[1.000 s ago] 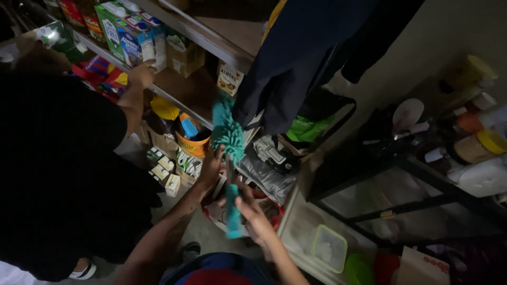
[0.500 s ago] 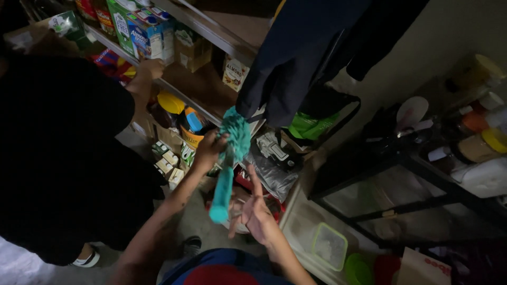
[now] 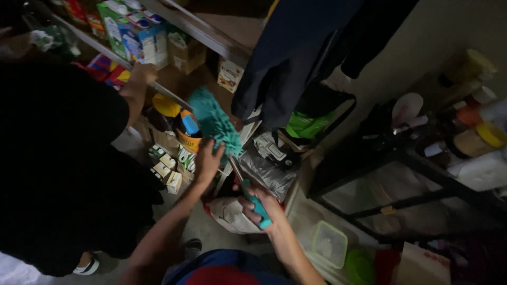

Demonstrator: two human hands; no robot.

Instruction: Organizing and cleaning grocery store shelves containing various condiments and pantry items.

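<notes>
Up goes the teal duster (image 3: 214,120) — half a second ago its fluffy head was bunched low between the two hands, and now it stands stretched out, tilted up and to the left toward the wooden shelf (image 3: 206,32). Right hand (image 3: 257,205) is clenched around the teal handle at the near end, knuckles up, thin metal shaft running away from it. Left hand (image 3: 208,161) sits further along, fingers curled into the base of the fluffy head, grasping the fibres where they meet the shaft.

So the duster lies across the middle of the scene, head just in front of the orange container (image 3: 188,141) with the blue-capped bottle, handle near the white bag (image 3: 229,215) on the floor.

Off to the left, another person in a black top (image 3: 58,158) has an arm raised to the shelf edge, beside the blue and white cartons (image 3: 138,38). Dark clothes (image 3: 306,47) hang at the far right of the shelf; a black wire rack (image 3: 401,174) with jars stands to the right.

By my reading, this is the fluffing or straightening step, the head being pulled into shape. A next move would call for the left hand letting go cleanly so the fibres spring free, with the right keeping a firm hold on the handle.
</notes>
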